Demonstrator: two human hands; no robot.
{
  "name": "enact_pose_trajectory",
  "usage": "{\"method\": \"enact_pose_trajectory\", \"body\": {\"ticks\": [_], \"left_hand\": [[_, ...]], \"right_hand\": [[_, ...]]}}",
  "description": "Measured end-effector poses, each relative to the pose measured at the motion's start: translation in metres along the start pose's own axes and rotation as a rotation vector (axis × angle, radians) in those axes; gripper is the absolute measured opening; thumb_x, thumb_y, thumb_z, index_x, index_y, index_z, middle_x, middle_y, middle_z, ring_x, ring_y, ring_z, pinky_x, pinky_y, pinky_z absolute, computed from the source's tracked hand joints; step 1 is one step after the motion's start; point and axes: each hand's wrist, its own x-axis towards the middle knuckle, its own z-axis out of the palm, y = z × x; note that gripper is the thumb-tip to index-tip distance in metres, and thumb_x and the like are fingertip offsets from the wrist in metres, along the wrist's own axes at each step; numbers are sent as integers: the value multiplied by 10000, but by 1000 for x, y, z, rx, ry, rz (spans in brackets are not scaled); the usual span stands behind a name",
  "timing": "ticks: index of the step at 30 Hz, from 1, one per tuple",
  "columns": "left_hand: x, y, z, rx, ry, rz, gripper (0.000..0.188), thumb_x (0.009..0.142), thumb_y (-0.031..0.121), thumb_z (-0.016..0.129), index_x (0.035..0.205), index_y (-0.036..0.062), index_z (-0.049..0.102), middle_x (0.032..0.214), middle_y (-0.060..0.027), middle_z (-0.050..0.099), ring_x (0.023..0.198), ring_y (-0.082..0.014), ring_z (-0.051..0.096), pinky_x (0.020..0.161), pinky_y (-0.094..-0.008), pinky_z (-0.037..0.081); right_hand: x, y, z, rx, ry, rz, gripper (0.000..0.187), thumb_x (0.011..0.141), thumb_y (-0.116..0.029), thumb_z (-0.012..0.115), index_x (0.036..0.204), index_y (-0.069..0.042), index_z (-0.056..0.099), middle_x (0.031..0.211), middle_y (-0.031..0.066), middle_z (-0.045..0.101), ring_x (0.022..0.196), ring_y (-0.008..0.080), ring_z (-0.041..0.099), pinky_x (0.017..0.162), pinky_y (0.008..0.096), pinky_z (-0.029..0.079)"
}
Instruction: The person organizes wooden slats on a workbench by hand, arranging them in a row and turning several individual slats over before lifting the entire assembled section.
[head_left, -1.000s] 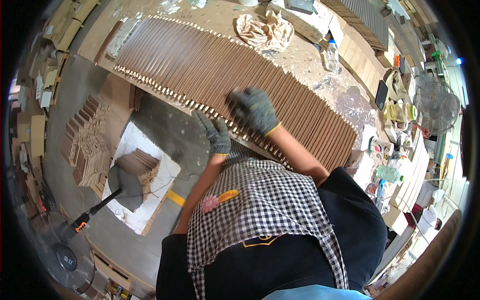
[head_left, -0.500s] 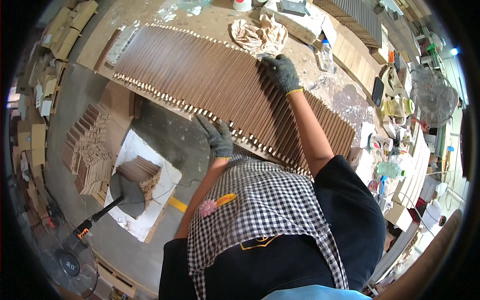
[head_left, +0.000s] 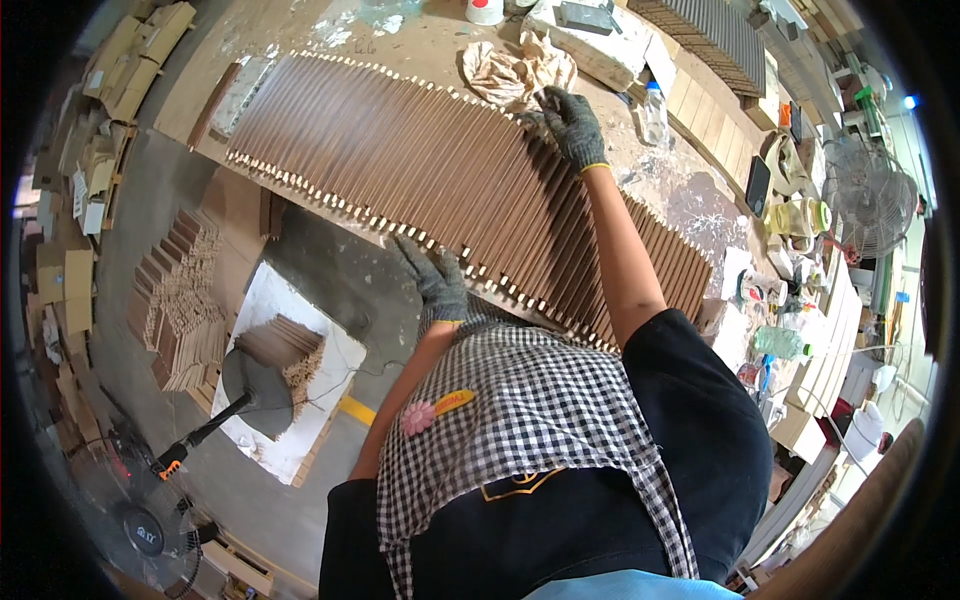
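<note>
A long row of narrow brown wooden strips (head_left: 400,150) lies side by side across the workbench, their pale ends showing along both edges. My left hand (head_left: 438,284), in a dark grey knit glove, is at the near edge of the row. Its fingers are spread against the strip ends and it holds nothing. At the far edge, my right hand (head_left: 574,128) in a matching glove is beside the strip ends, close to a crumpled beige cloth (head_left: 515,73). Its fingers are bent and apart, and no held thing shows.
Behind the strips stands a clear bottle with a blue cap (head_left: 654,113). A phone (head_left: 757,185) and more bottles are at the right. Stacked strips (head_left: 185,290) stand at the lower left, near a black fan (head_left: 145,530). The workbench (head_left: 215,70) edge runs along the left.
My right hand has lifted slightly and moved away from me, beyond the far strip ends. My left hand has stayed nearly in place at the near edge.
</note>
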Motion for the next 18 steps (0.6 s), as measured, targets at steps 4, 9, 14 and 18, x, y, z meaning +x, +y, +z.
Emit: {"method": "enact_pose_trajectory", "body": {"ticks": [4, 9, 14, 18], "left_hand": [[-1, -7, 5, -168, 44, -18, 919, 1056, 597, 457, 1676, 31, 80, 1735, -244, 0, 1608, -421, 31, 1293, -541, 123], [-3, -1, 1, -181, -24, -44, 891, 1069, 535, 495, 1678, 41, 73, 1734, -237, -27, 1610, -405, 20, 1294, -515, 131], [-5, 2, -4, -265, -33, -79, 944, 1047, 567, 510, 1680, 48, 40, 1739, -238, -12, 1612, -410, 11, 1297, -522, 102], [-6, 18, -2, -258, -113, -139, 985, 1034, 565, 528, 1673, 27, 5, 1739, -248, -20, 1611, -423, -11, 1303, -519, 80]], "right_hand": [[7, -13, 12, 184, -186, 157, 475, 1020, -289, 701, 1406, -34, 594, 1226, 197, 691, 1112, 286, 697, 950, 393, 566], [-9, -30, 1, 82, -224, 180, 488, 1022, -277, 704, 1424, -32, 578, 1235, 207, 691, 1127, 302, 695, 962, 403, 561], [-12, -27, -1, 415, 100, 363, 450, 1004, -343, 733, 1309, -16, 682, 1183, 184, 696, 1053, 256, 703, 928, 370, 573], [-49, -27, -19, 103, 32, 48, 364, 969, -247, 761, 1318, -155, 720, 1135, 155, 696, 975, 254, 704, 868, 372, 590]]}}
